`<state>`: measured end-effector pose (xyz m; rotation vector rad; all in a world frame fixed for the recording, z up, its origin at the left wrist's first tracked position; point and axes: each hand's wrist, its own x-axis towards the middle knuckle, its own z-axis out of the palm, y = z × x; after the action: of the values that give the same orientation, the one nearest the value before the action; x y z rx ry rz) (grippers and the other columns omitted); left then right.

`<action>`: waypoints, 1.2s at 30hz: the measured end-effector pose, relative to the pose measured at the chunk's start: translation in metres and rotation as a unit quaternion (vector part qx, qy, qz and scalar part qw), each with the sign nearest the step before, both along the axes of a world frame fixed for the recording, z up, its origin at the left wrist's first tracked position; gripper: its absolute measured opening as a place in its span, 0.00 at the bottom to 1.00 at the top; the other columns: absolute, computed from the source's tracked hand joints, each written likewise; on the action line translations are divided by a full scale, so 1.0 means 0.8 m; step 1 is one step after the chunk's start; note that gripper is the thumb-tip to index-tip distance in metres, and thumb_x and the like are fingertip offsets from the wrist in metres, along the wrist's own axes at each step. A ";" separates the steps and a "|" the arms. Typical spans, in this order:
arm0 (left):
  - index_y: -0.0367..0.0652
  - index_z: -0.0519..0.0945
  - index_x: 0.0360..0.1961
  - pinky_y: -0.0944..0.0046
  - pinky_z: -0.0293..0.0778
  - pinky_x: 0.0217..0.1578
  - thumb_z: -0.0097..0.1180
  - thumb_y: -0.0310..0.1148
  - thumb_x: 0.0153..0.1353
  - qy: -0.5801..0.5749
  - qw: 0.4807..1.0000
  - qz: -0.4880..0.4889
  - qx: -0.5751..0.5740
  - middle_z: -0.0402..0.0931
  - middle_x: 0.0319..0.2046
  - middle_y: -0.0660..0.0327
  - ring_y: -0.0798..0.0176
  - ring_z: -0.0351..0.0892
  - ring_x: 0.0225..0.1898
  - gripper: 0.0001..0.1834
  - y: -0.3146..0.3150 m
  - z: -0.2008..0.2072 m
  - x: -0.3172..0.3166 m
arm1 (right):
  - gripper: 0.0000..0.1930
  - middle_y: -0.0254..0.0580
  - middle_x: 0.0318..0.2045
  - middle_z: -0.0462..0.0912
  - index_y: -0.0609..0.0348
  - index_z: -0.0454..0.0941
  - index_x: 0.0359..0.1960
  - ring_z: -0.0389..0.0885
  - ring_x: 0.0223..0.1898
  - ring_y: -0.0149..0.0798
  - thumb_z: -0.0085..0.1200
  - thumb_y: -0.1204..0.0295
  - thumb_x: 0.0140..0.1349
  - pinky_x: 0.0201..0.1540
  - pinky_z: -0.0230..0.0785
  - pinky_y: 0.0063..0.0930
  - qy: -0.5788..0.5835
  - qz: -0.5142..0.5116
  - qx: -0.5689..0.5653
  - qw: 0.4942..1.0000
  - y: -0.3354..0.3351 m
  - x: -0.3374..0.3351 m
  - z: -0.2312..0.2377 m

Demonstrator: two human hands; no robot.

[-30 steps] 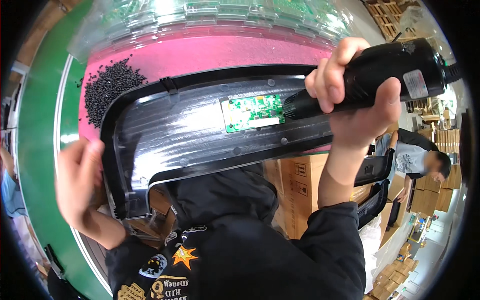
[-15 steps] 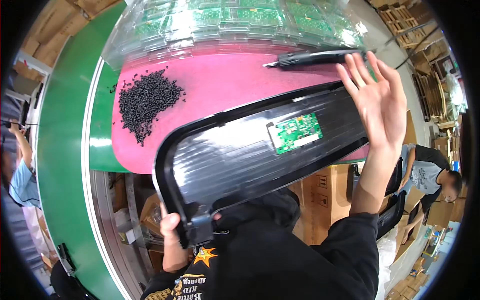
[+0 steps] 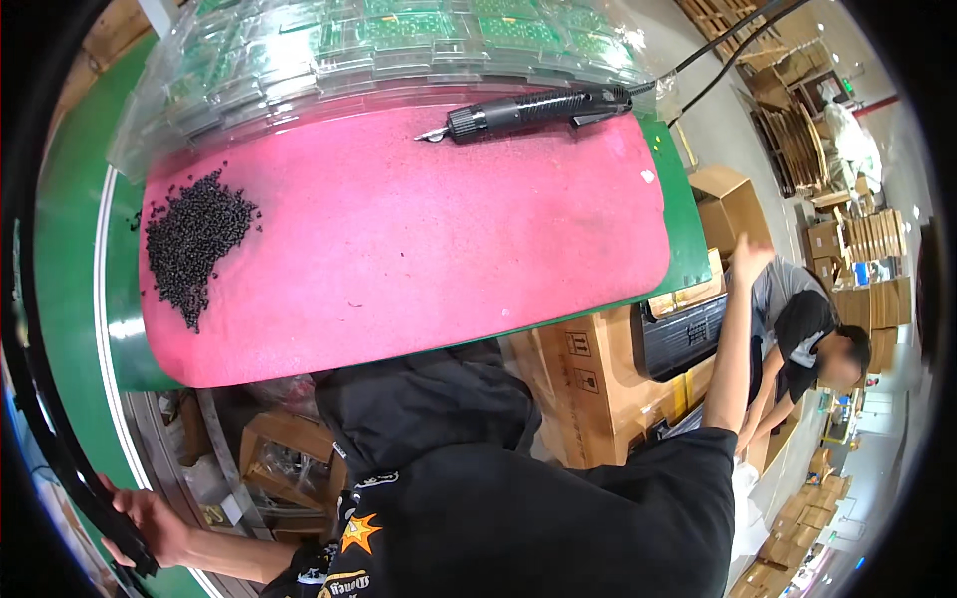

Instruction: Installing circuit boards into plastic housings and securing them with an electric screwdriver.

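Note:
At the far left, my left hand [image 3: 155,526] grips the lower end of a long black plastic cover [image 3: 62,453]. The cover stands nearly edge-on beside the green table, so its inner face is hidden. My right arm reaches out to the right, past the table's corner. My right hand [image 3: 750,263] is close to a cardboard box and a black plastic part [image 3: 682,337]; its fingers are too small and smeared to read. An electric screwdriver [image 3: 538,112] lies at the back of the pink mat [image 3: 429,239], and a heap of small black screws [image 3: 197,239] sits at its left.
Clear plastic trays of green circuit boards [image 3: 399,35] line the back of the table. An open cardboard box [image 3: 733,209] stands beyond the right corner, a large carton [image 3: 588,399] below the edge. Another person [image 3: 797,319] bends near my right arm.
The black cover, with a green circuit board in it earlier, has swung from over the mat to the far left in my left hand. My right hand has moved down and away, off the mat.

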<state>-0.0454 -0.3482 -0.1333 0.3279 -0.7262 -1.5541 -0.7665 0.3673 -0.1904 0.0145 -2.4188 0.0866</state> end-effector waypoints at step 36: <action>0.37 0.75 0.48 0.76 0.56 0.16 0.45 0.32 0.71 -0.309 0.885 -0.246 -0.248 0.74 0.18 0.62 0.78 0.63 0.14 0.12 0.036 -0.003 -0.293 | 0.07 0.46 0.39 0.75 0.69 0.71 0.36 0.76 0.41 0.40 0.50 0.89 0.58 0.47 0.68 0.26 -0.017 0.407 -0.122 0.905 -0.233 0.313 0.120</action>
<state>-0.2799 -0.3193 -0.1360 0.2619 -1.7849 -1.6624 -0.5161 0.1812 -0.0947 0.9134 -2.2562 0.7679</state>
